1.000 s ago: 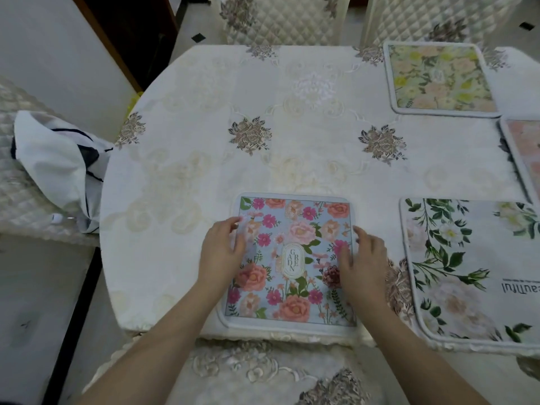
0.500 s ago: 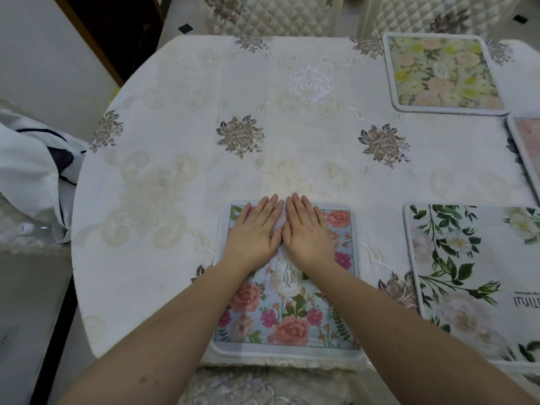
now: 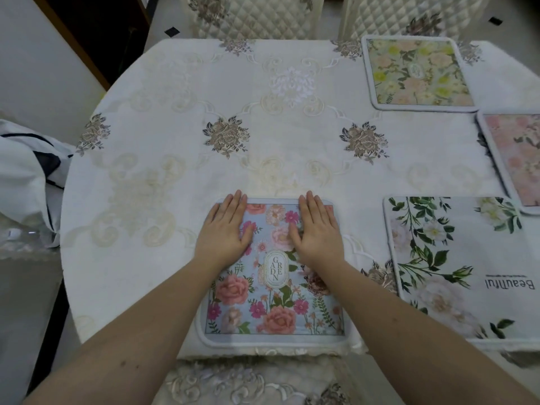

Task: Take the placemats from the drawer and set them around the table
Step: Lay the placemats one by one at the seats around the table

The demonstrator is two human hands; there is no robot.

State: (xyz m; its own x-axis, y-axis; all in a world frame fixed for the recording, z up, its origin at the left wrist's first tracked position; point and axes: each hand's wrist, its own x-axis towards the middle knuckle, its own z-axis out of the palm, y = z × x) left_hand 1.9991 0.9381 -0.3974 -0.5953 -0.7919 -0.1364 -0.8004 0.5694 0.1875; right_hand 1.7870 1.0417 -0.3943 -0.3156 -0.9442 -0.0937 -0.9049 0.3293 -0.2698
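— From the head view, where do we stand? Lower centre of the frame, our left hand (image 3: 225, 232) and right hand (image 3: 317, 230) lie flat on the blue floral placemat (image 3: 274, 290), fingers straight and close together, palms down, gripping nothing. We judge this to be the smoothing of a mat already set at the near edge of the table (image 3: 163, 176).

— And the other mats?

— Three more show on the right: a white leaf-print placemat (image 3: 461, 270) at lower right, just beside ours but apart from it; a pink placemat (image 3: 517, 159) at the right edge, cut off by the frame, its corner touching or overlapping the leaf-print one; a yellow-green placemat (image 3: 418, 71) at upper right. The drawer is not in view, so we cannot tell whether any mats remain there.

— What does the next move call for?

— In our judgement, lifting both palms straight off so the mat does not slide on the cloth, then checking the bare left half of the table for places unserved.

— Materials?

— The mats look like thin, soft rectangles with rounded corners and a pale stitched border, printed on top. The tablecloth is cream with embroidered brown rosettes and raised scrolls, likely a little slippery. Quilted chair backs (image 3: 254, 16) stand at the top; a white bag (image 3: 26, 171) sits at the left edge.
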